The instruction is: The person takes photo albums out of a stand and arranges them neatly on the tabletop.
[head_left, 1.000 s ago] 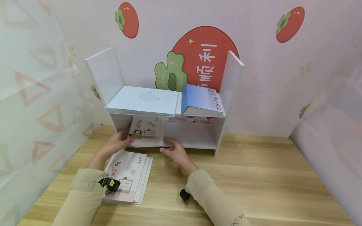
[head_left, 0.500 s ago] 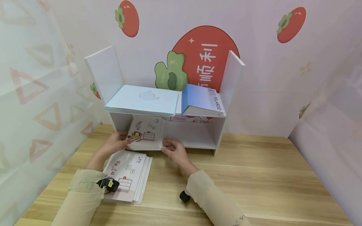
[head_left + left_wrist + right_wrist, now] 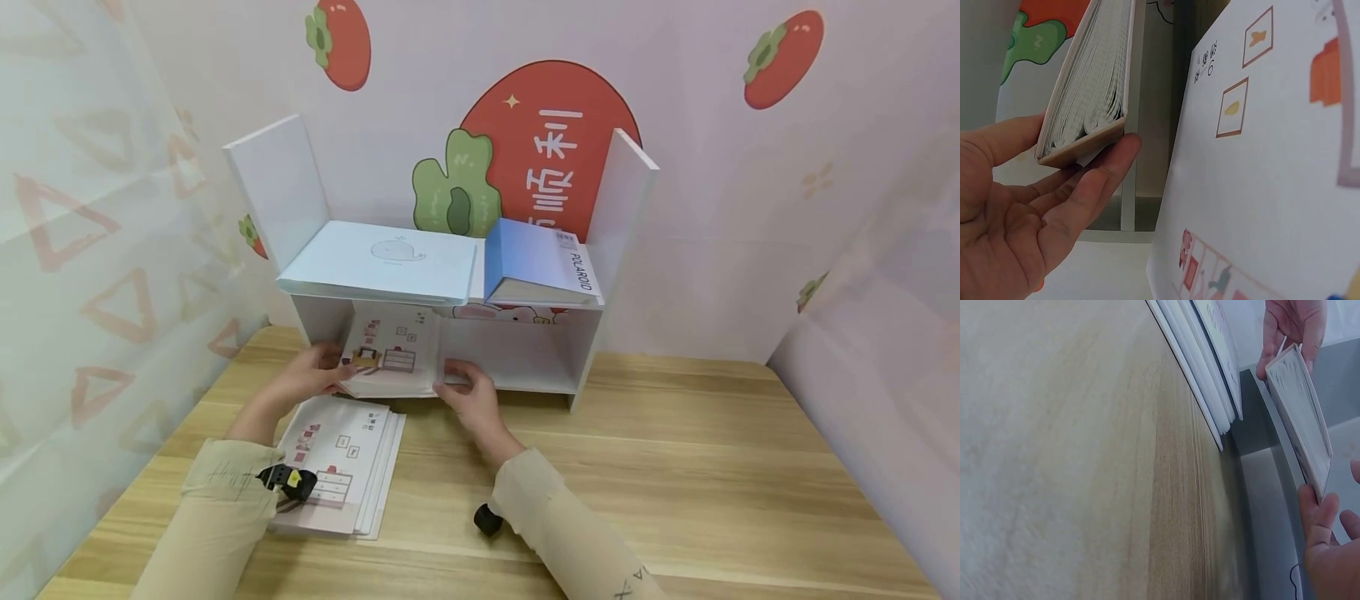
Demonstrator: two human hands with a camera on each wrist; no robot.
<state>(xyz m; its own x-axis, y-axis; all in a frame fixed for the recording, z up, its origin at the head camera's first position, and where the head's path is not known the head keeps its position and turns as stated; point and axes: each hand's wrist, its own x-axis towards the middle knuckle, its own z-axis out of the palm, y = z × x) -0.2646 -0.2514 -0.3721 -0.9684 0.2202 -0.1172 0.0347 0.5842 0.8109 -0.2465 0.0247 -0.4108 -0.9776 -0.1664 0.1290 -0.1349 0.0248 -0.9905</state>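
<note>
In the head view, an album [image 3: 390, 350] with a pale cover showing a drawn dresser and picture frames lies in the left part of the lower compartment of a white shelf [image 3: 517, 354], its front edge level with the shelf's front. The left hand [image 3: 303, 377] grips its left corner, thumb on the cover. The right hand [image 3: 474, 404] pinches its front right corner. Thick sleeve-like pages [image 3: 1091, 69] show at the album's edge in the left wrist view, with the fingers under it. From the right wrist view, both hands hold the album [image 3: 1300, 412] at opposite ends.
Several similar albums [image 3: 322, 454] lie stacked on the wooden table [image 3: 675, 483] in front of the shelf's left side. On the upper shelf rest a light blue whale album [image 3: 382, 262] and a blue POLAROID album [image 3: 536, 262]. Upright side panels [image 3: 622, 200] flank them.
The right hand has closed from beside the album onto its front right corner. The album has come slightly forward. The left hand keeps its grip at the left corner.
</note>
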